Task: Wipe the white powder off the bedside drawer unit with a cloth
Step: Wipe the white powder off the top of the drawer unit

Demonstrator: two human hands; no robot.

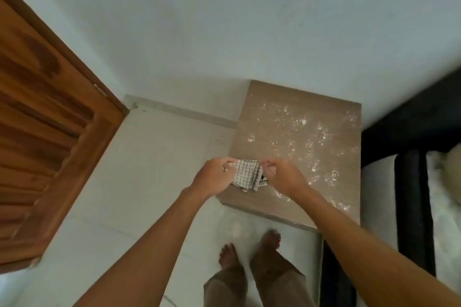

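Right now both hands are up over the near left part of the bedside drawer unit (264,129), sharing one small checked cloth (247,175) between them. The left hand (215,177) has its fingers curled round the cloth's left edge, and the right hand (281,177) pinches the right edge with fingers bent in. The cloth is bunched and folded, hanging down between the two grips; whether its lower corner touches the top of the unit cannot be told. White powder (321,132) lies scattered in specks and small clumps over the brown top, thickest through the middle and along the right side, with a few flecks reaching the near right corner. The strip of top under the cloth and the far left corner look mostly bare. A wooden door (50,132) stands to the left, a pale wall (224,20) rises behind the unit, and a black bed frame (411,182) sits just beside it on the right. Below, two bare feet (268,239) stand on the white floor (149,169), close to the unit's near edge
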